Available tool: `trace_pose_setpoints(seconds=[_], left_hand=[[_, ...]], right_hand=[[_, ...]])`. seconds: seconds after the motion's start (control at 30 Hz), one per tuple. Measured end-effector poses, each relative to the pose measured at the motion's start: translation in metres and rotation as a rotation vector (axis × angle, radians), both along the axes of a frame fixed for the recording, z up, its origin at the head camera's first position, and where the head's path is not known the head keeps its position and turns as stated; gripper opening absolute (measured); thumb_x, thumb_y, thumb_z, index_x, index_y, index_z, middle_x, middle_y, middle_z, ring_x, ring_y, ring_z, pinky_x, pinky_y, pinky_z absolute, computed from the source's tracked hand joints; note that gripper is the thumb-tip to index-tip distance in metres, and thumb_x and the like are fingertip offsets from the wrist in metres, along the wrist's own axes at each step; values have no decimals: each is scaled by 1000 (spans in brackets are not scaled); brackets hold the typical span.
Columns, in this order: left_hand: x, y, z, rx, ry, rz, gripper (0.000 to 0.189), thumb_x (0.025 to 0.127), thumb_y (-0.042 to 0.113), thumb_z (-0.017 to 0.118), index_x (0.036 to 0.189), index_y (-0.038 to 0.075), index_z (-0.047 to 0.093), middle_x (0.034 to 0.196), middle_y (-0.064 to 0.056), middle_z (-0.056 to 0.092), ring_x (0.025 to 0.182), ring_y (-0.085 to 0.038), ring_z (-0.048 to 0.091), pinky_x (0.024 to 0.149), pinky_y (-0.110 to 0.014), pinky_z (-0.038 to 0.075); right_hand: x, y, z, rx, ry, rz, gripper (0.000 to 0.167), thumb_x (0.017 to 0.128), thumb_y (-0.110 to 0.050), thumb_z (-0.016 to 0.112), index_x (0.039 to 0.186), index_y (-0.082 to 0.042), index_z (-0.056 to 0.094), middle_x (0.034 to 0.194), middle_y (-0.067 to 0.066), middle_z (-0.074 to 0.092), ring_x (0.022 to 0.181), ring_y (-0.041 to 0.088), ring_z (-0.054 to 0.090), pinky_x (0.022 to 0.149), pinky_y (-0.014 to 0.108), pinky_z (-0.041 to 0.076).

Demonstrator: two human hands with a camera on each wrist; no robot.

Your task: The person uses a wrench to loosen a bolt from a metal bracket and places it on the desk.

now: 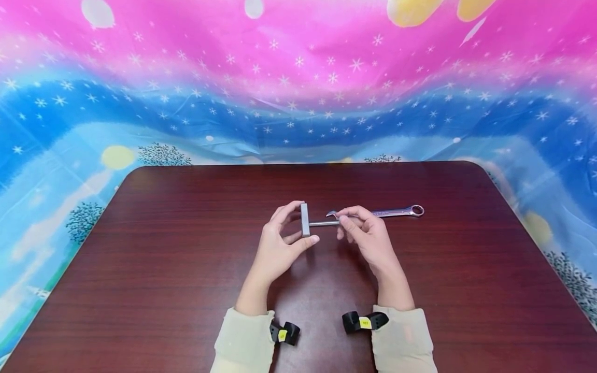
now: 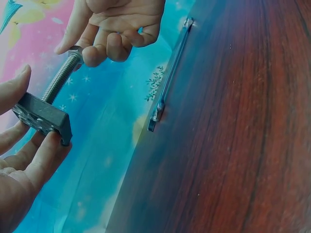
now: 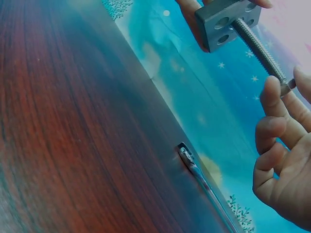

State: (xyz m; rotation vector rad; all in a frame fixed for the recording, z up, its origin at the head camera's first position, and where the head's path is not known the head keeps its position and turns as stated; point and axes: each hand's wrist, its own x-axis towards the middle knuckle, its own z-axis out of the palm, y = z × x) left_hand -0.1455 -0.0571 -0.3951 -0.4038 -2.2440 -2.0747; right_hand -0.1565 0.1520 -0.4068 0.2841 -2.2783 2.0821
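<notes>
My left hand (image 1: 276,249) grips a grey metal block (image 1: 305,220) by its edges, thumb on the near side and fingers at the far side. In the right wrist view, several round holes show in the block's face. A long threaded bolt (image 1: 324,224) stands out from the middle of that face, pointing toward the right. With thumb and forefinger, my right hand (image 1: 375,243) pinches the bolt's head (image 3: 287,87); its other fingers are loosely curled. Both pieces are held above the table. How deep the bolt sits in the block cannot be seen clearly.
A combination wrench (image 1: 396,213) lies on the dark reddish-brown wooden table (image 1: 186,290) behind my right hand, its open end partly hidden by the fingers. A colourful printed cloth (image 1: 289,103) hangs beyond the table's far edge. Black camera mounts sit on both wrists.
</notes>
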Motion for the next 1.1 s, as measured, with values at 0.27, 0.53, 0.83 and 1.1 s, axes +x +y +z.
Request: trace_pose_setpoints(seconds=[0.27, 0.53, 0.83, 1.1], left_hand=[[0, 0, 0, 3, -1, 6, 66, 79, 1, 82, 137, 15, 55, 132, -7, 54, 126, -29, 56, 93, -37, 57], [0, -1, 0, 7, -1, 16, 66, 78, 1, 82, 137, 17, 56, 131, -6, 54, 126, -26, 57, 93, -36, 57], [1, 0, 2, 2, -5, 5, 66, 79, 2, 82, 137, 15, 55, 131, -6, 55, 125, -27, 57, 93, -37, 57], [0, -1, -1, 5, 2, 17, 67, 78, 0, 82, 137, 15, 55, 132, -6, 54, 126, -27, 57, 93, -37, 57]], right_hand=[[1, 0, 1, 19, 33, 1, 22, 96, -4, 63, 116, 5, 61, 90, -8, 70, 79, 8, 61, 68, 19, 50], [1, 1, 1, 20, 17, 31, 26, 95, -5, 65, 120, 1, 61, 89, -8, 71, 79, 7, 63, 67, 22, 50], [0, -1, 2, -21, 18, -12, 20, 100, -12, 59, 110, 5, 62, 66, -6, 63, 61, 8, 53, 55, 29, 42], [0, 2, -1, 19, 60, 16, 26, 94, -1, 64, 119, 4, 60, 99, -11, 70, 82, 7, 60, 70, 17, 50]])
